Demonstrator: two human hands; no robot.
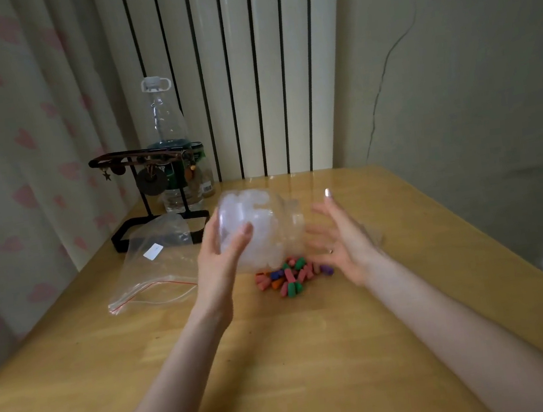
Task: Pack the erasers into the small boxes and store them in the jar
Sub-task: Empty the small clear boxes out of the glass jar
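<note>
- At centre, left hand [221,259] grips a tilted clear plastic jar [288,226]; right hand [342,241] spread, empty.
- Tilting may spill its small boxes [248,207] onto colourful erasers [289,276] below.

Wooden table [300,357] fills the lower frame — coloured erasers [289,276] heaped at centre, a clear zip bag [154,273] left of them, a black stand [119,242] at upper left.
</note>
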